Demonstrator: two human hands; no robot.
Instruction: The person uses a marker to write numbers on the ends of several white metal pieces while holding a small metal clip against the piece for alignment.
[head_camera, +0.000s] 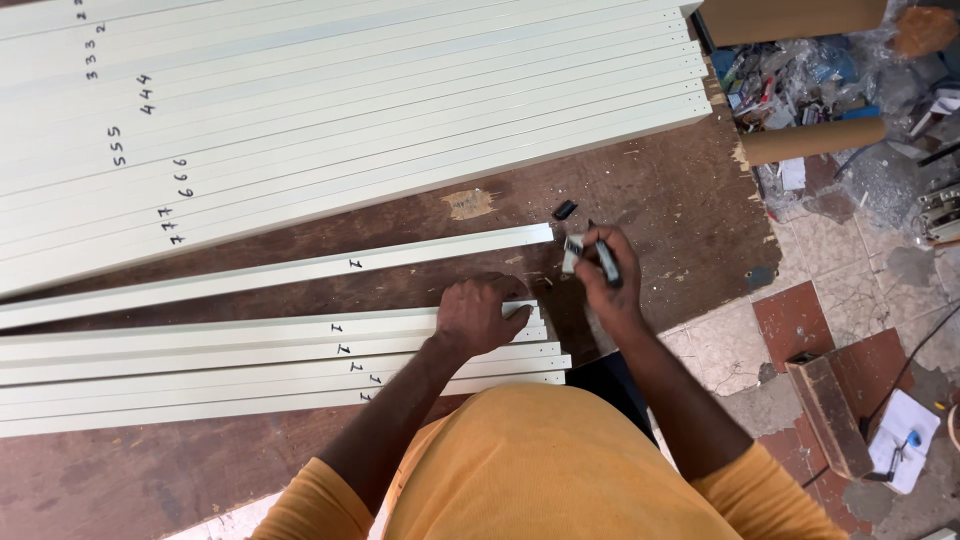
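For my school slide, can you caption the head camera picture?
Left hand presses on cream strips on a brown workbench while right hand holds a black marker.

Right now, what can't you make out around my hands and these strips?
- Head view: the right hand grips a dark marker and a small pale piece; fingers cover it, kind unclear.
- The left hand hides the strip end beneath it.
- The cream strips run off the left edge.

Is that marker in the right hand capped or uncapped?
Uncapped, it seems: the marker is in the right hand, and a small black cap lies apart on the table.
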